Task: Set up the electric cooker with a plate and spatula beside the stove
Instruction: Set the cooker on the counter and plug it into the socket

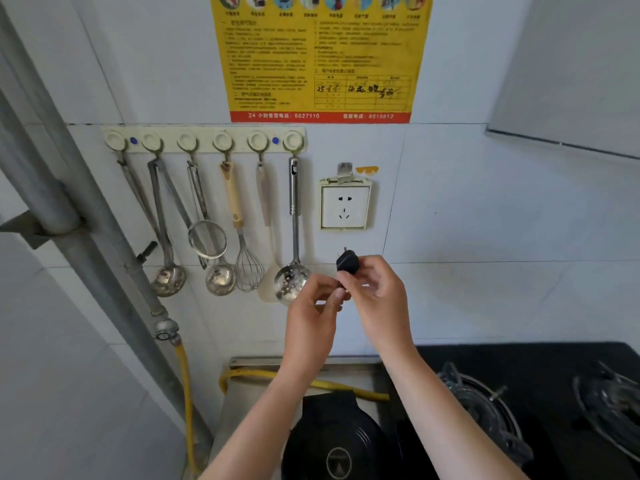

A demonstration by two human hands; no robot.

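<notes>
Below wall socket [345,206], plug [347,261] prongs-up.

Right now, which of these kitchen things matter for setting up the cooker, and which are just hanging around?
In use:
black plug, held by right hand and left hand
wall socket
electric cooker
pale spatula, still hanging

Not needed:
ladles
whisk
strainer
gas stove
yellow poster
</notes>
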